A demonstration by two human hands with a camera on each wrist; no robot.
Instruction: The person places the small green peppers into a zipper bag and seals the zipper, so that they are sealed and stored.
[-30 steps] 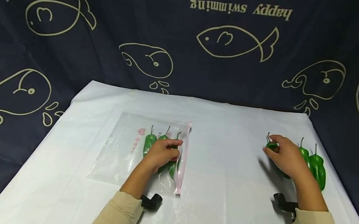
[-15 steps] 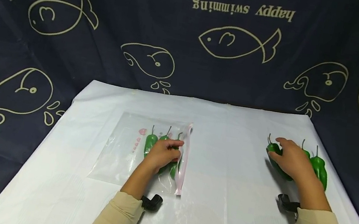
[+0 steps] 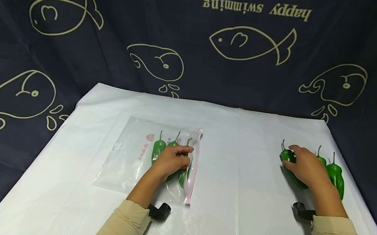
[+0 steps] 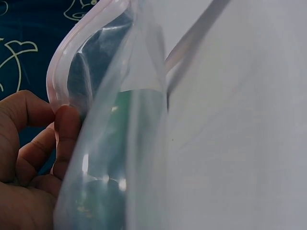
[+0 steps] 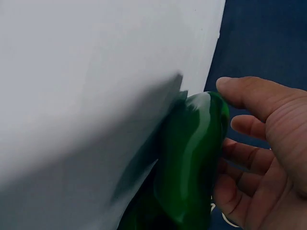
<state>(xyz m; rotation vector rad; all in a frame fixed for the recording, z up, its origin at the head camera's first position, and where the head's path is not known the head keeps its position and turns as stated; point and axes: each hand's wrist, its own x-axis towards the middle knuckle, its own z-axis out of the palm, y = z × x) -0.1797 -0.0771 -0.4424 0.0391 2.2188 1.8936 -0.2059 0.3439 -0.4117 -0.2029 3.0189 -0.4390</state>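
My left hand [image 3: 172, 162] pinches the open edge of a clear zip bag [image 3: 119, 156] with a pink seal strip; the left wrist view shows thumb and finger on the strip [image 4: 55, 72]. Three green peppers [image 3: 158, 150] are in the bag, partly hidden by that hand. At the right of the table, my right hand [image 3: 307, 169] is around a green pepper [image 3: 287, 156], its fingers loose. In the right wrist view, the pepper [image 5: 187, 158] lies beside the thumb and relaxed fingers; whether the thumb touches it I cannot tell.
Two further green peppers [image 3: 335, 177] lie right of the right hand, one mostly hidden behind it. A white cloth covers the table [image 3: 226, 160]. Behind it hangs a dark blue curtain [image 3: 107, 67] with fish drawings.
My right hand has lowered the green pepper to the table and loosened its fingers, so more of the pepper shows. The left hand and the bag have stayed in place.
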